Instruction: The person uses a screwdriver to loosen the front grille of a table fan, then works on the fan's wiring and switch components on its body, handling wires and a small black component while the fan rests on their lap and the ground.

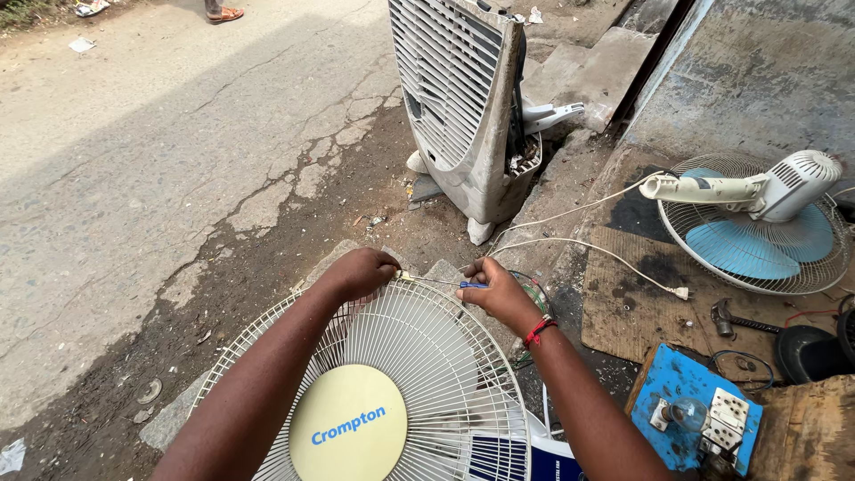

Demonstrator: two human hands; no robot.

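Note:
A white wire fan guard (427,356) with a pale yellow round centre disc lies in front of me. My left hand (363,272) is closed at the guard's far rim, pinching the tip of a thin screwdriver. My right hand (499,292), with a red thread on the wrist, grips the blue handle of that screwdriver (470,285). The thin shaft runs between both hands just above the rim.
A dirty white air-cooler front panel (463,107) stands upright ahead. A table fan with blue blades (757,223) lies at right, its white cord (606,254) trailing over cardboard. A hammer (726,318) and a blue board with bulb and switch (699,414) sit at lower right. Cracked road at left.

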